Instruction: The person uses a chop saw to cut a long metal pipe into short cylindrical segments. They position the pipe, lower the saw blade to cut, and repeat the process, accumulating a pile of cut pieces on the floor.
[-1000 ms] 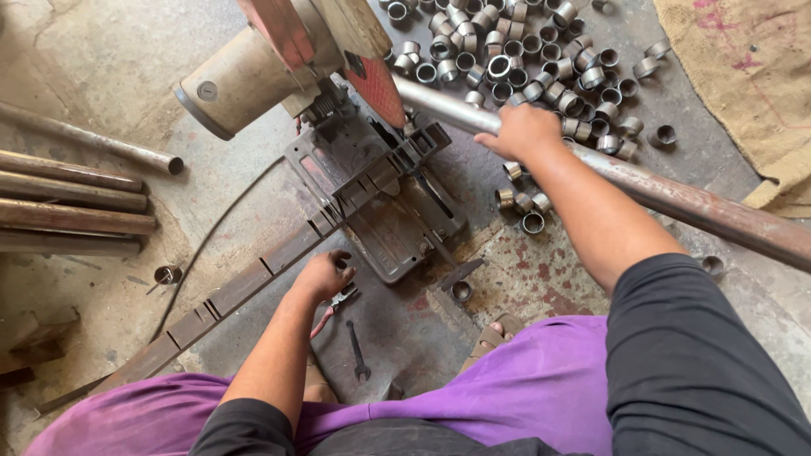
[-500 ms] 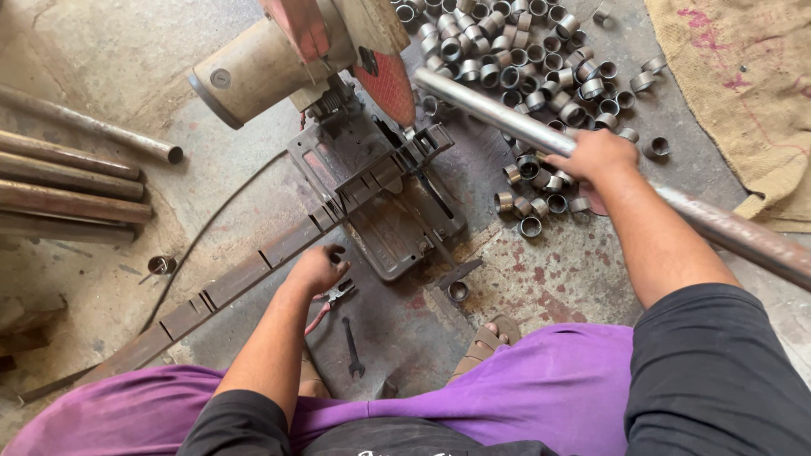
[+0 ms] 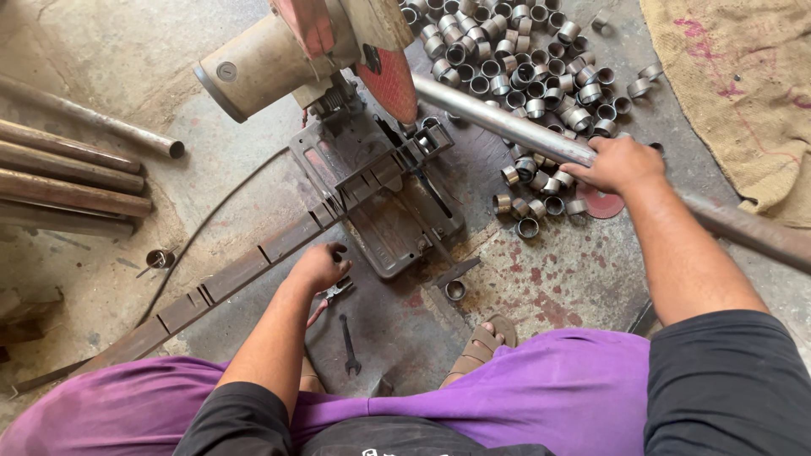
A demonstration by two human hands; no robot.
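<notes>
The right hand (image 3: pixel 619 164) is closed around the long steel pipe (image 3: pixel 507 125), fingers wrapped over the top of it, and compared with one second ago this hand sits further back along the pipe, away from the saw; half a second ago it was already near this place. The pipe lies diagonally from the lower right up to the red cutting disc (image 3: pixel 390 84) of the chop saw (image 3: pixel 287 52), and its free end now reaches just under the raised disc, over the vise of the saw base (image 3: pixel 380 198). I judge that the person takes a new grip in order to feed the pipe forward for another cut, because the disc is lifted and does not touch the pipe. The left hand (image 3: pixel 319 268) rests at the near left edge of the base, where the long slotted steel bar (image 3: pixel 211 287) meets it; the fingers are curled downward, but I cannot tell if they hold something. This hand stays almost in the same place in all three pictures. Just beside it on the floor lie a pair of pliers (image 3: pixel 331 295) and a small spanner (image 3: pixel 349 344). Beyond the pipe there is a big heap of short cut rings (image 3: pixel 507 59), and more rings lie under the right hand. To the left, several rusty pipes (image 3: pixel 68 181) lie apart from the saw.
</notes>
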